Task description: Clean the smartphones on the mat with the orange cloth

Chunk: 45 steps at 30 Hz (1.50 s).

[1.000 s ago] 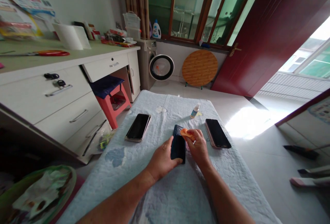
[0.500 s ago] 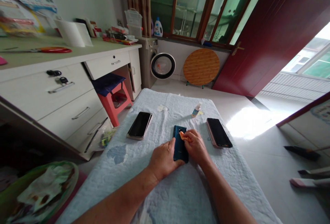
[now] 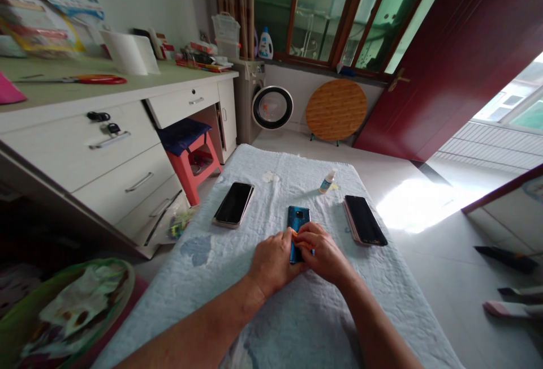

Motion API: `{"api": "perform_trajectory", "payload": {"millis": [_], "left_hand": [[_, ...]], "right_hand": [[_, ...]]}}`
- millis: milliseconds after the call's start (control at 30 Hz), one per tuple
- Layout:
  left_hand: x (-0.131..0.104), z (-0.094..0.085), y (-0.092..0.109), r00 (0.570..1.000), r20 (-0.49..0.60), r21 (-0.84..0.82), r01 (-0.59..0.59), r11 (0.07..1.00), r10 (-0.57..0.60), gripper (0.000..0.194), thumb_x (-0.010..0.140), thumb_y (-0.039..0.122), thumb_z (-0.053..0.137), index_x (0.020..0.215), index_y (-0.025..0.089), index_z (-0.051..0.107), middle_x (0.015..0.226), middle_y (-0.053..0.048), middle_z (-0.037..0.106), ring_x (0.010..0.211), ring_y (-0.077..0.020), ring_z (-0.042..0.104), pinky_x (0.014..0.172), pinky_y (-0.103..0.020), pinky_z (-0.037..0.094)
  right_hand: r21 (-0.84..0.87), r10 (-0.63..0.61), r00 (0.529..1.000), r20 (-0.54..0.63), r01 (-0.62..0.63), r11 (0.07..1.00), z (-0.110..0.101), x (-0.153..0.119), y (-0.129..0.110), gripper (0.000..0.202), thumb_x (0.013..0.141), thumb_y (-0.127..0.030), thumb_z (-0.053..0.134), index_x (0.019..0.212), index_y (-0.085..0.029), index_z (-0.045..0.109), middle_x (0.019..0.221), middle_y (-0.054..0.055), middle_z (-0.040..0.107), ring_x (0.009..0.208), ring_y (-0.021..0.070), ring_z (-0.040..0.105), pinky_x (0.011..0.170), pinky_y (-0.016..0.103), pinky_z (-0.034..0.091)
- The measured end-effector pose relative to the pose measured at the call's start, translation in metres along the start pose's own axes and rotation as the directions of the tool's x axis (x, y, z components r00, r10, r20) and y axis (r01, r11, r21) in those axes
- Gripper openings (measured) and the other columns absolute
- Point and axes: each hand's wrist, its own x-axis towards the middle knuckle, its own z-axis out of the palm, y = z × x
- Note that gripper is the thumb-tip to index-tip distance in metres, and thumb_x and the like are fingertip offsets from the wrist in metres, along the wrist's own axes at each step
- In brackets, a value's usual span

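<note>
A blue phone (image 3: 298, 219) lies back side up on the cloth-covered table, its camera block at the far end. My left hand (image 3: 271, 258) grips it along its left edge and near end. Pinched in my right hand (image 3: 322, 250) is a small orange cloth (image 3: 295, 236), pressed on the middle of the phone's back. The fingers hide most of the cloth and part of the phone's lower half. Another phone (image 3: 234, 204), dark screen up, lies to the left. On the right is a third phone (image 3: 365, 221), also dark screen up.
A small spray bottle (image 3: 328, 181) stands beyond the blue phone, toward the right. The light blue quilted cloth (image 3: 271, 329) covers the table. At the left are a white desk (image 3: 119, 174), a red stool (image 3: 197, 159) and a waste bin (image 3: 127, 284).
My right hand has moved the orange cloth from beside the camera block down toward the middle of the phone's back. My left hand still holds the phone. The view has shifted slightly.
</note>
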Motion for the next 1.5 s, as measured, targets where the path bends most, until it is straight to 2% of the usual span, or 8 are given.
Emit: {"api": "perform_trajectory", "payload": {"millis": [333, 467, 633, 833, 1100, 1267, 1400, 1500], "left_hand": [[0.002, -0.004, -0.001, 0.999, 0.016, 0.004, 0.029, 1.000, -0.029, 0.046, 0.076, 0.052, 0.059, 0.107, 0.019, 0.052, 0.097, -0.009, 0.066, 0.092, -0.0268, 0.064, 0.076, -0.032, 0.047], [0.004, -0.004, -0.005, 0.998, 0.014, 0.030, 0.057, 0.998, -0.057, 0.036, 0.076, 0.040, 0.059, 0.104, 0.020, 0.050, 0.098, -0.008, 0.066, 0.091, -0.0256, 0.065, 0.073, -0.031, 0.047], [0.005, 0.000, -0.007, 0.998, -0.009, 0.051, 0.062, 0.997, -0.062, 0.059, 0.076, 0.038, 0.058, 0.126, 0.015, 0.037, 0.103, -0.012, 0.067, 0.092, -0.0288, 0.065, 0.073, -0.033, 0.048], [0.005, 0.000, -0.007, 0.998, 0.007, 0.054, 0.059, 0.997, -0.060, 0.066, 0.075, 0.038, 0.058, 0.131, 0.014, 0.032, 0.105, -0.013, 0.067, 0.094, -0.0292, 0.065, 0.075, -0.033, 0.048], [0.005, -0.001, -0.008, 0.999, 0.007, 0.038, 0.040, 0.998, -0.040, 0.073, 0.075, 0.064, 0.057, 0.127, 0.018, 0.033, 0.104, -0.010, 0.067, 0.094, -0.0273, 0.066, 0.073, -0.032, 0.048], [0.005, -0.004, -0.005, 0.997, 0.027, 0.058, 0.067, 0.996, -0.069, 0.077, 0.074, 0.068, 0.057, 0.127, 0.017, 0.034, 0.104, -0.010, 0.067, 0.095, -0.0274, 0.066, 0.072, -0.032, 0.049], [0.005, -0.001, -0.008, 0.999, 0.009, 0.066, 0.050, 0.997, -0.051, 0.080, 0.073, 0.068, 0.058, 0.129, 0.016, 0.033, 0.107, -0.011, 0.066, 0.094, -0.0276, 0.066, 0.073, -0.033, 0.049], [0.005, 0.001, -0.011, 0.999, 0.006, 0.066, 0.031, 0.997, -0.032, 0.081, 0.073, 0.067, 0.059, 0.130, 0.015, 0.034, 0.111, -0.012, 0.065, 0.096, -0.0272, 0.065, 0.075, -0.033, 0.049]], "right_hand": [[0.049, -0.040, 0.993, 0.107, 0.035, 0.998, -0.003, -0.004, -0.006, 0.031, 0.070, -0.004, 0.047, 0.083, -0.021, 0.069, 0.128, 0.006, 0.056, 0.116, 0.0221, 0.053, 0.099, 0.038, 0.040], [0.039, -0.061, 0.992, 0.108, 0.057, 0.998, -0.003, -0.003, -0.010, 0.026, 0.067, -0.003, 0.046, 0.075, -0.020, 0.063, 0.127, 0.004, 0.057, 0.112, 0.0205, 0.055, 0.096, 0.036, 0.040], [0.014, -0.083, 0.987, 0.138, 0.082, 0.997, -0.004, -0.002, -0.017, 0.025, 0.067, -0.001, 0.045, 0.073, -0.021, 0.059, 0.111, 0.004, 0.063, 0.100, 0.0191, 0.057, 0.090, 0.034, 0.041], [0.035, -0.071, 0.988, 0.135, 0.067, 0.997, -0.004, -0.001, -0.015, 0.025, 0.066, 0.000, 0.045, 0.072, -0.020, 0.059, 0.084, 0.001, 0.062, 0.083, 0.0157, 0.056, 0.084, 0.030, 0.042], [0.085, 0.065, 0.998, 0.004, -0.065, 0.994, 0.002, 0.000, -0.001, 0.020, 0.074, -0.004, 0.049, 0.081, -0.019, 0.061, 0.085, 0.002, 0.056, 0.078, 0.0135, 0.055, 0.073, 0.026, 0.044], [0.095, 0.103, 0.995, -0.010, -0.102, 0.990, 0.001, -0.001, -0.002, 0.038, 0.079, -0.009, 0.052, 0.113, -0.023, 0.057, 0.096, 0.003, 0.055, 0.082, 0.0137, 0.055, 0.078, 0.028, 0.046], [0.081, 0.088, 0.996, 0.030, -0.090, 0.993, -0.002, -0.003, -0.004, 0.026, 0.081, -0.012, 0.052, 0.102, -0.022, 0.065, 0.095, 0.004, 0.052, 0.083, 0.0139, 0.055, 0.078, 0.028, 0.046], [0.056, 0.084, 0.996, 0.032, -0.085, 0.995, -0.004, -0.005, -0.001, 0.035, 0.077, -0.010, 0.055, 0.108, -0.022, 0.063, 0.103, 0.005, 0.051, 0.091, 0.0158, 0.055, 0.084, 0.031, 0.046]]}}
